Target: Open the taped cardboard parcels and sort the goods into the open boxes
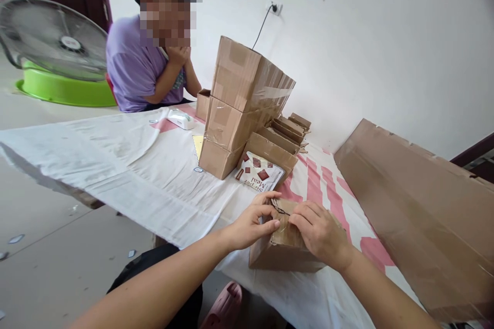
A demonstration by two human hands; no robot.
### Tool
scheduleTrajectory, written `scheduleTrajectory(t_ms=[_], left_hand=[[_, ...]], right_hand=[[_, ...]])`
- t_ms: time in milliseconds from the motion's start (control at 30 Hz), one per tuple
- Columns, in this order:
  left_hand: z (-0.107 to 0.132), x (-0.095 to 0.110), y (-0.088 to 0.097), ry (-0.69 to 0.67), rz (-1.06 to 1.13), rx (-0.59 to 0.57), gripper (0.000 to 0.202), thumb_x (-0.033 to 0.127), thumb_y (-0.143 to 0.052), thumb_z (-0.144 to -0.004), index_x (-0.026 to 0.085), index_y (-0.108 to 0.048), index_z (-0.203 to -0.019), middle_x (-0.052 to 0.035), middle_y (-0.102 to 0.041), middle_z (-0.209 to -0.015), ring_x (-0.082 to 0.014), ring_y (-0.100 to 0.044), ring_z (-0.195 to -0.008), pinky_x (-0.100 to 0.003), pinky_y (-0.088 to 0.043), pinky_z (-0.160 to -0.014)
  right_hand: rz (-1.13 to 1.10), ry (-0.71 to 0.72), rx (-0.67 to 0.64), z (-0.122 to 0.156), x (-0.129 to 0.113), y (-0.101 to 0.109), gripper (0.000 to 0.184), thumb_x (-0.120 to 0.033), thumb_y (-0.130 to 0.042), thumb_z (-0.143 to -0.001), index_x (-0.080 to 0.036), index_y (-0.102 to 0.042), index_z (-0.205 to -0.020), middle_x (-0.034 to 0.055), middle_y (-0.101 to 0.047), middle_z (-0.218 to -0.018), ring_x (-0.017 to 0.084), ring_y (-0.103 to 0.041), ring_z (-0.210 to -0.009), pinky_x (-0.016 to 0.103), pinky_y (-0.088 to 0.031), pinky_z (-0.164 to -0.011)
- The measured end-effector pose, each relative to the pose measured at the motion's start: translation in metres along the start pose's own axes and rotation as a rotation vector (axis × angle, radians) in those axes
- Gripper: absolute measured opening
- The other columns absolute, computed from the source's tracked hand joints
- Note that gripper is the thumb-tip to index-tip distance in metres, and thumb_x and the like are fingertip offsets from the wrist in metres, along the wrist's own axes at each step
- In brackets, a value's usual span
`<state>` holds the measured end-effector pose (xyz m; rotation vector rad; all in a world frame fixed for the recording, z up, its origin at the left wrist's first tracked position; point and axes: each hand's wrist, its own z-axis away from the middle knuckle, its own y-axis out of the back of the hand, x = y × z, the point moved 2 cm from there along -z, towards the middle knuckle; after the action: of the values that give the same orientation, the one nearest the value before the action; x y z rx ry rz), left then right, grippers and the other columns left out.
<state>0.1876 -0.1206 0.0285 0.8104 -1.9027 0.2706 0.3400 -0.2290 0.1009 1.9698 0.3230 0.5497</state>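
Note:
A small cardboard box (281,258) rests on the cloth-covered table, close in front of me. My left hand (254,222) grips its left upper edge, thumb and fingers pinching around the cardboard. Fingers bent, my right hand (322,234) holds the top flap from the right. Between the two hands a dark, uneven gap runs along the flap edge. What lies inside the box is hidden. Just beyond it, a white packet with brown squares and printed letters (259,172) leans against another open carton.
Stacked taped boxes (233,100) stand mid-table, beside a row of open cartons (283,136). A white device (181,119) lies farther left. Across the table sits a person in a purple shirt (133,67). A large cardboard sheet (409,205) leans at right; a fan (57,36) stands far left.

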Motion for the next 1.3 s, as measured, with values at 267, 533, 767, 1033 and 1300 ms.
scheduleTrajectory(t_ms=[267, 533, 767, 1033, 1300], left_hand=[[0.0, 0.002, 0.0, -0.004, -0.002, -0.006, 0.04, 0.055, -0.059, -0.085, 0.018, -0.061, -0.07, -0.0102, -0.047, -0.141, -0.0292, -0.044, -0.132, -0.044, -0.031, -0.113], [-0.001, 0.0, -0.001, -0.011, 0.026, -0.012, 0.04, 0.055, -0.059, -0.085, 0.018, -0.059, -0.069, -0.0112, -0.046, -0.14, -0.0293, -0.043, -0.133, -0.043, -0.029, -0.114], [-0.001, 0.003, 0.0, -0.003, 0.044, -0.017, 0.04, 0.055, -0.06, -0.084, 0.018, -0.06, -0.069, -0.011, -0.047, -0.139, -0.0294, -0.044, -0.131, -0.043, -0.03, -0.113], [0.0, 0.003, 0.0, 0.003, 0.051, -0.021, 0.041, 0.056, -0.06, -0.084, 0.018, -0.06, -0.071, -0.0109, -0.046, -0.139, -0.0289, -0.045, -0.13, -0.042, -0.029, -0.113], [-0.002, -0.002, 0.001, 0.007, 0.053, -0.052, 0.041, 0.057, -0.06, -0.084, 0.018, -0.061, -0.073, -0.0109, -0.047, -0.132, -0.0267, -0.047, -0.127, -0.04, -0.032, -0.111]], right_hand=[[-0.037, -0.012, 0.014, 0.001, 0.005, -0.001, 0.024, -0.012, -0.039, -0.096, -0.02, -0.06, -0.087, 0.0039, -0.06, -0.082, 0.018, -0.05, -0.075, 0.033, -0.043, -0.069], [-0.054, -0.189, -0.001, -0.001, -0.005, 0.001, 0.02, -0.01, -0.04, -0.091, -0.02, -0.056, -0.084, 0.0048, -0.058, -0.079, 0.02, -0.051, -0.074, 0.033, -0.042, -0.066], [-0.219, -0.469, -0.062, -0.005, -0.019, 0.009, 0.013, -0.018, -0.042, -0.092, -0.023, -0.052, -0.085, 0.0024, -0.063, -0.082, 0.019, -0.059, -0.075, 0.032, -0.044, -0.065], [-0.28, -0.618, -0.042, -0.003, -0.023, 0.004, 0.006, -0.019, -0.048, -0.084, -0.024, -0.048, -0.088, -0.0004, -0.059, -0.073, 0.018, -0.058, -0.067, 0.03, -0.044, -0.06], [-0.551, -0.808, -0.033, 0.007, -0.001, 0.0, 0.011, -0.025, -0.053, -0.08, -0.025, -0.042, -0.08, -0.0054, -0.055, -0.068, 0.012, -0.055, -0.058, 0.024, -0.043, -0.055]])
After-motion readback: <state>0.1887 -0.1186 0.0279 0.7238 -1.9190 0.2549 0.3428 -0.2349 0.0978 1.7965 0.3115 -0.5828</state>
